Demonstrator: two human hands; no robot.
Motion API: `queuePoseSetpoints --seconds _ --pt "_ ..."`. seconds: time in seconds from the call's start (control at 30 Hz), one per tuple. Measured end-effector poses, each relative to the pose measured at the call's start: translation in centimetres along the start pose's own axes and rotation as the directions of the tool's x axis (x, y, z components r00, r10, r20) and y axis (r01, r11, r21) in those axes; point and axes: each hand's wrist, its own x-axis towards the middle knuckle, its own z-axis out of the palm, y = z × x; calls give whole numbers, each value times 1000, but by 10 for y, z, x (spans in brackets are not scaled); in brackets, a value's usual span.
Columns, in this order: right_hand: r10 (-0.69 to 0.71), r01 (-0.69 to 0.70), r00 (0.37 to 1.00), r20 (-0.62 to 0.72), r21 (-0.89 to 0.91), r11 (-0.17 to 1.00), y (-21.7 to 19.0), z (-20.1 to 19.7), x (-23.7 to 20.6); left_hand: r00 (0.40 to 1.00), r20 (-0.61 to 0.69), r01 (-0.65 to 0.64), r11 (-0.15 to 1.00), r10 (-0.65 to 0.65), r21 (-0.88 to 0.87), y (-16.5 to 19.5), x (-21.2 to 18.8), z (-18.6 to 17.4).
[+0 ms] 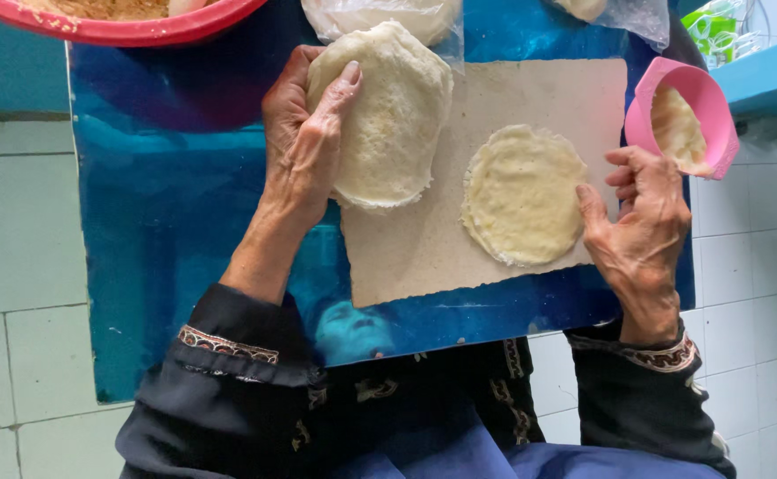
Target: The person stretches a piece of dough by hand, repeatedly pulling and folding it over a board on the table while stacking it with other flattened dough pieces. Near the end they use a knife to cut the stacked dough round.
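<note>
The left hand [304,142] grips a dough stack [384,111]. The right hand [641,213], fingers loose, touches the flat dough round [521,195] lying leftward on cardboard [406,257].

Likely a home kitchen, pale tiled floor [16,266], dough rounds [523,195], red bowl [122,31], pink cup [703,102]
</note>
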Motion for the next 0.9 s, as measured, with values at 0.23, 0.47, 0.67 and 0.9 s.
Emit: queuePoseSetpoints --seconds 0.23,0.47,0.67,0.9 --pt "-282 278 960 -2 176 944 -53 -1 15 978 159 178 945 -138 -275 7 -2 0" --pt "-419 370 908 -10 486 791 -119 19 36 898 398 351 849 -187 -394 13 -7 -3" --pt "-386 374 920 -72 459 806 -122 26 41 895 439 236 916 -75 -324 10 -8 -4" --pt "-164 3 975 149 732 682 -116 34 38 923 381 112 985 -56 -128 8 -10 6"
